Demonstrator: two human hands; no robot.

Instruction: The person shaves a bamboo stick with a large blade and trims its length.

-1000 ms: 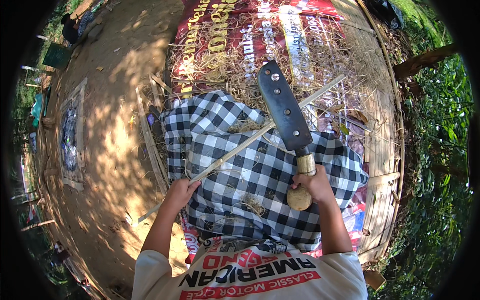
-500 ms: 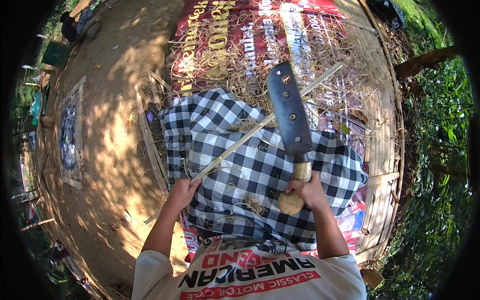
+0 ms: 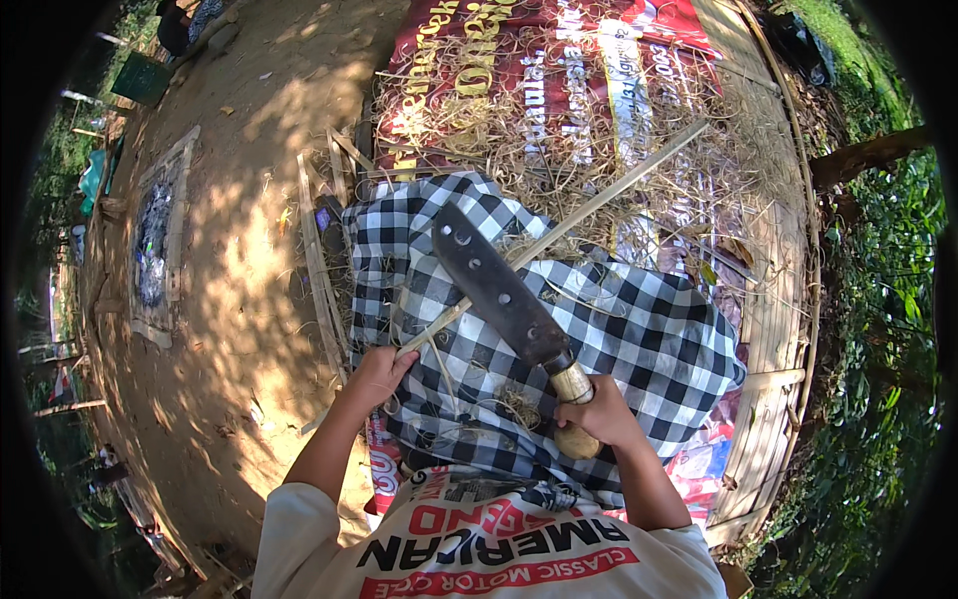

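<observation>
Across the checked cloth (image 3: 649, 319), a pale strip (image 3: 599, 203), clamped in the left hand (image 3: 377, 375), slants forward-right, passing under the knife (image 3: 504, 295) gripped by the right hand (image 3: 607, 413); contact unclear.

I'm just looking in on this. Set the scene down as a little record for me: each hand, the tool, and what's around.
Left hand: holds a long pale strip
Right hand: grips the wooden handle of a broad dark knife
Blade position: crosses over the strip in view; contact can't be told
Beneath: black-and-white checked cloth
Beyond: curly shavings scattered over a red sheet
Far left: brown, sun-dappled ground
</observation>
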